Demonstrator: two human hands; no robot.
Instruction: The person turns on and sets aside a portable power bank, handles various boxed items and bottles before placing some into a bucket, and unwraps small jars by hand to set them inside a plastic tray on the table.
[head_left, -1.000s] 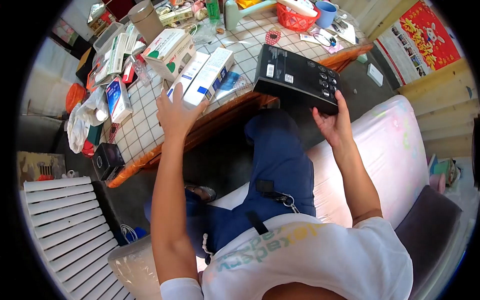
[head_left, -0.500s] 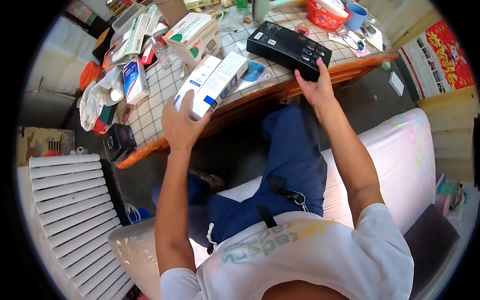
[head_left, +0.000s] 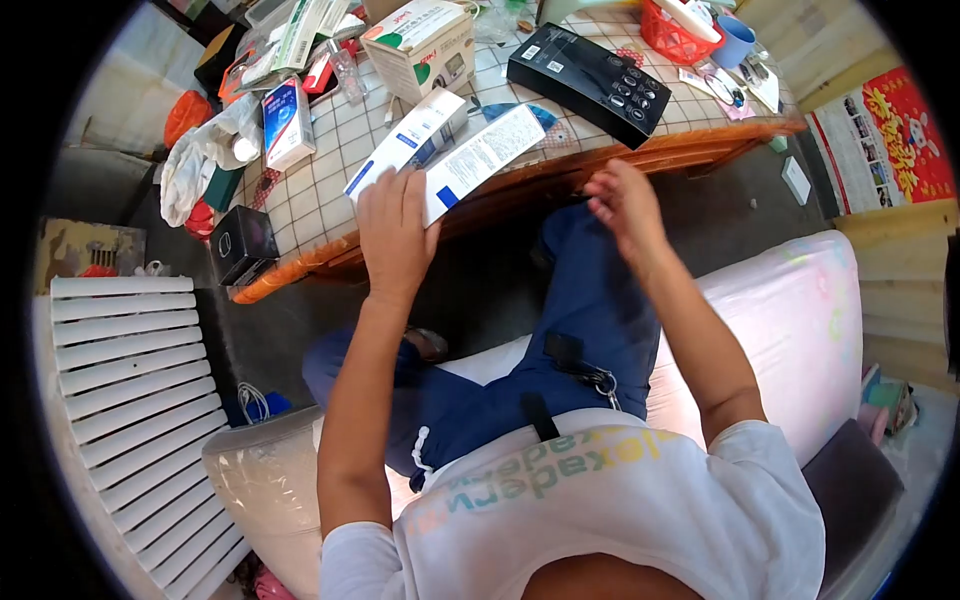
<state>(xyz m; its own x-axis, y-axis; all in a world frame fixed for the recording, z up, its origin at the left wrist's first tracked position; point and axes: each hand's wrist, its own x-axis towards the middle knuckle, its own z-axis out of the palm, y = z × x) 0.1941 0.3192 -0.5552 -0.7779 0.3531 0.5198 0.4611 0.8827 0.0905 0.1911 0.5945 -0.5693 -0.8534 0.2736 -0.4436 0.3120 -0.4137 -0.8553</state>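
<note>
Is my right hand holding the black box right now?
No, the black box lies on the table, with a visible gap between it and your right hand.

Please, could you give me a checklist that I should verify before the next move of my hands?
1. Right hand free: ok, it holds nothing.
2. Black box resting on the table: ok.
3. Black box fully inside the table's edge: cannot tell.
4. Left hand on the two white boxes: ok, at their near ends.
5. White boxes flush together: not ok, they splay apart.
</note>
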